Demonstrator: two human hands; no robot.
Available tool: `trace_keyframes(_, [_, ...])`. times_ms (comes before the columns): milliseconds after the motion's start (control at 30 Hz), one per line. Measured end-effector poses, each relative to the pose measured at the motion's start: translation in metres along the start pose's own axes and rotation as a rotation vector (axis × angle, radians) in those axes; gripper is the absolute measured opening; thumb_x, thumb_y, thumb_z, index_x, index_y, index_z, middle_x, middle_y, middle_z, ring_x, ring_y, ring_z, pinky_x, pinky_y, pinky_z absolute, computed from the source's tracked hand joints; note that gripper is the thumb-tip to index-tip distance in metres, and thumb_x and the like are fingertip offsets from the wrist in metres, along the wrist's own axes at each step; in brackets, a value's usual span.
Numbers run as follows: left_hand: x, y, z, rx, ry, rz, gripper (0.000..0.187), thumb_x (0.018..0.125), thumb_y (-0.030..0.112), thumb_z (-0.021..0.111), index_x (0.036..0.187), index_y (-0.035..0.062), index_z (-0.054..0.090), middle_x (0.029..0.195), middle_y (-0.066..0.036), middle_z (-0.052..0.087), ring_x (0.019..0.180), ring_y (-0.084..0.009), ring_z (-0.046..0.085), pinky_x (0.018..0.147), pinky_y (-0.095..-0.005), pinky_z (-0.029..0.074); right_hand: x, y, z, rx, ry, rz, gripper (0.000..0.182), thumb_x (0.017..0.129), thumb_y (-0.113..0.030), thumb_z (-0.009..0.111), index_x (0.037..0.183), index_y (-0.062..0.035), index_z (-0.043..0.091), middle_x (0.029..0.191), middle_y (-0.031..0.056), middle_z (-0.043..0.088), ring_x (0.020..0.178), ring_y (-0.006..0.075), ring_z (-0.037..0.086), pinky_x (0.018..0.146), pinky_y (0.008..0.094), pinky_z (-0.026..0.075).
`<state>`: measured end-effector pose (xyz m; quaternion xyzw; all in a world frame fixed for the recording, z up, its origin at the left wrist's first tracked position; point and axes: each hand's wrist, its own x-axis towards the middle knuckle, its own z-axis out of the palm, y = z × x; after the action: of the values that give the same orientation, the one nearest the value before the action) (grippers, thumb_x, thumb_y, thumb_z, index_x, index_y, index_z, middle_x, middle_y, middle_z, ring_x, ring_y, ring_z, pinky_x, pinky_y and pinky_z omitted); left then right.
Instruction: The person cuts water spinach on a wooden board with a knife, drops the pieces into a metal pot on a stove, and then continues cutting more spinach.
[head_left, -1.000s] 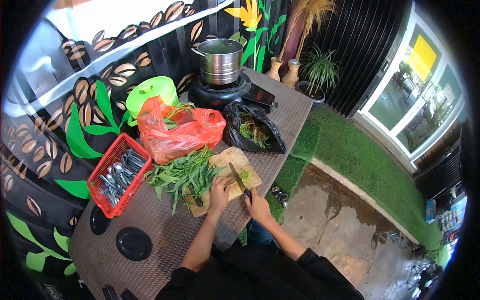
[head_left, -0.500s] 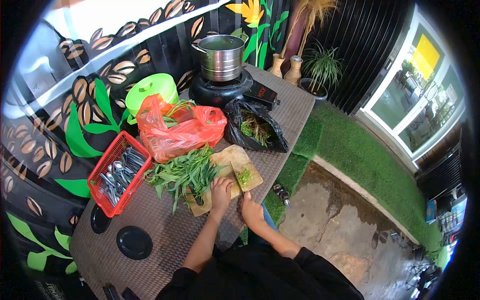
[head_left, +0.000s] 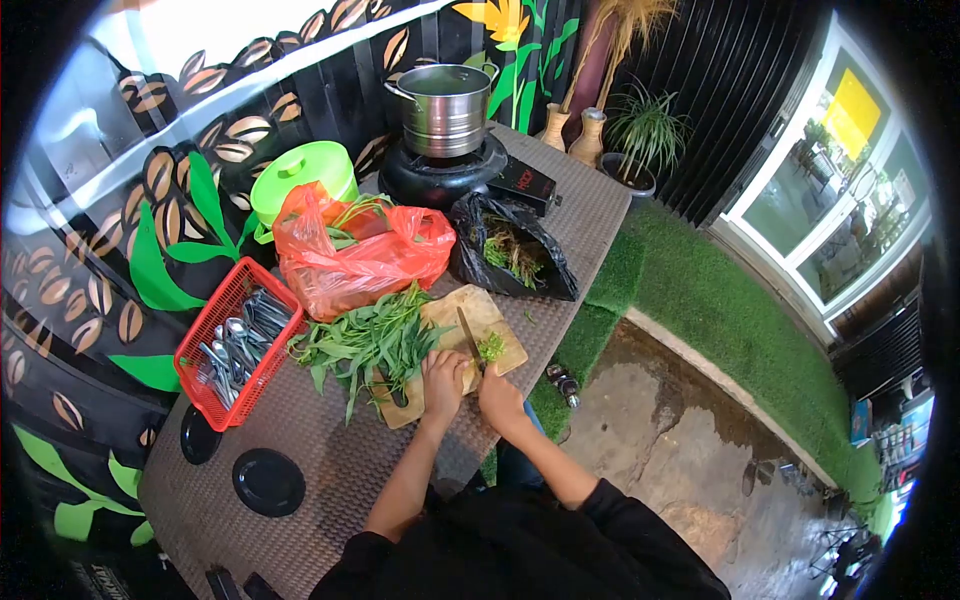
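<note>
My right hand (head_left: 500, 402) is closed round the handle of a knife (head_left: 467, 331). Its blade points away from me over a wooden cutting board (head_left: 470, 302). Beside the blade, to its right, lies a small heap of chopped green stems (head_left: 491, 347). My left hand (head_left: 441, 388) rests on the board left of the knife, fingers curled together over the stem ends of leafy greens (head_left: 365, 345). What lies under those fingers is mostly hidden. The bunch of greens spreads over the board's left part and onto the table.
Behind the board sit a red plastic bag (head_left: 355, 265) and a black bag of greens (head_left: 515, 245). A steel pot (head_left: 445, 115) stands on a black stove (head_left: 430, 182). Leftward are a red cutlery basket (head_left: 240, 345), a lidded green container (head_left: 300, 180) and a black plate (head_left: 268, 483).
The knife has swung slightly, its tip now farther left and away from me, and my right hand has drawn a little closer to my left. The left hand has barely moved.
</note>
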<state>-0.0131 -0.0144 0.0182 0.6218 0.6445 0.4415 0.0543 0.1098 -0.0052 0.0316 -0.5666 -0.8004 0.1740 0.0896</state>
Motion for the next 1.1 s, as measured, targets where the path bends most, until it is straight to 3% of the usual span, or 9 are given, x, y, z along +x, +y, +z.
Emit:
trace_keyframes(200, [0.002, 0.0, 0.002, 0.016, 0.008, -0.023, 0.007, 0.081, 0.009, 0.058, 0.082, 0.0039, 0.064, 0.087, -0.009, 0.06, 0.09, -0.0285, 0.05, 0.083, -0.0375, 0.036, -0.009, -0.012, 0.007, -0.068, -0.032, 0.088, 0.021, 0.087, -0.011, 0.044, 0.103, 0.0028, 0.043, 0.072, 0.0195, 0.066, 0.066, 0.0326, 0.067, 0.054, 0.0406, 0.055])
trace_keyframes(300, [-0.001, 0.001, -0.001, -0.003, -0.009, -0.013, 0.009, 0.081, 0.008, 0.058, 0.084, 0.0039, 0.064, 0.087, -0.009, 0.06, 0.091, -0.0285, 0.05, 0.085, -0.0381, 0.035, 0.006, -0.002, 0.002, 0.073, -0.063, 0.084, 0.023, 0.089, -0.017, 0.045, 0.101, 0.0022, 0.042, 0.075, 0.0251, 0.064, 0.072, 0.0392, 0.065, 0.063, 0.0485, 0.052])
trace_keyframes(400, [-0.004, -0.002, -0.004, 0.058, -0.029, 0.04, 0.015, 0.081, 0.007, 0.058, 0.092, 0.0033, 0.066, 0.089, -0.011, 0.06, 0.092, -0.0285, 0.051, 0.086, -0.0385, 0.037, -0.007, 0.01, -0.004, 0.04, -0.004, 0.001, 0.025, 0.091, -0.022, 0.046, 0.101, 0.0007, 0.041, 0.074, 0.0248, 0.063, 0.07, 0.0403, 0.064, 0.061, 0.0486, 0.052])
trace_keyframes(500, [-0.007, -0.006, -0.006, 0.008, -0.099, 0.07, 0.021, 0.082, 0.002, 0.054, 0.099, 0.0017, 0.065, 0.096, -0.012, 0.061, 0.095, -0.0291, 0.051, 0.087, -0.0388, 0.04, -0.016, 0.016, -0.013, 0.094, 0.037, 0.028, 0.03, 0.091, -0.028, 0.048, 0.102, -0.0008, 0.044, 0.071, 0.0235, 0.062, 0.066, 0.0415, 0.062, 0.059, 0.0498, 0.051])
trace_keyframes(567, [-0.004, -0.006, -0.006, -0.229, -0.115, -0.031, 0.022, 0.083, 0.001, 0.054, 0.102, 0.0001, 0.064, 0.1, -0.012, 0.06, 0.096, -0.0302, 0.051, 0.086, -0.0392, 0.042, -0.019, 0.018, -0.018, 0.122, 0.011, 0.051, 0.03, 0.091, -0.029, 0.048, 0.101, -0.0012, 0.045, 0.07, 0.0232, 0.062, 0.066, 0.0418, 0.062, 0.059, 0.0501, 0.05])
trace_keyframes(767, [0.001, -0.001, -0.014, -0.009, -0.074, -0.026, 0.017, 0.082, 0.003, 0.057, 0.095, -0.0017, 0.066, 0.092, -0.013, 0.059, 0.093, -0.0304, 0.052, 0.084, -0.0391, 0.043, -0.01, 0.024, -0.016, 0.149, 0.024, 0.024, 0.03, 0.091, -0.03, 0.048, 0.102, -0.0012, 0.045, 0.069, 0.0236, 0.062, 0.065, 0.0419, 0.062, 0.058, 0.0502, 0.05])
trace_keyframes(967, [-0.007, -0.004, 0.002, -0.009, 0.018, -0.016, 0.013, 0.08, 0.002, 0.058, 0.089, -0.0023, 0.066, 0.088, -0.012, 0.058, 0.09, -0.0291, 0.052, 0.079, -0.0384, 0.044, -0.021, 0.01, -0.022, -0.008, -0.051, 0.033, 0.029, 0.092, -0.026, 0.045, 0.104, 0.0005, 0.042, 0.071, 0.0226, 0.064, 0.067, 0.0404, 0.064, 0.059, 0.0479, 0.053])
trace_keyframes(1033, [-0.006, -0.006, 0.004, -0.03, 0.021, -0.021, 0.013, 0.079, 0.001, 0.058, 0.088, -0.0022, 0.067, 0.088, -0.012, 0.058, 0.089, -0.029, 0.052, 0.079, -0.0381, 0.044, -0.025, 0.009, -0.002, -0.048, 0.001, 0.047, 0.03, 0.089, -0.021, 0.047, 0.11, 0.0003, 0.041, 0.071, 0.0201, 0.065, 0.06, 0.0343, 0.066, 0.051, 0.0446, 0.053])
trace_keyframes(1100, [-0.003, -0.006, 0.004, -0.052, 0.025, -0.027, 0.013, 0.079, 0.001, 0.058, 0.087, -0.002, 0.067, 0.087, -0.012, 0.058, 0.089, -0.0289, 0.052, 0.079, -0.0378, 0.044, -0.016, 0.007, 0.005, -0.025, -0.022, 0.049, 0.03, 0.09, -0.022, 0.047, 0.108, 0.001, 0.042, 0.071, 0.0216, 0.065, 0.063, 0.0364, 0.065, 0.054, 0.0466, 0.053])
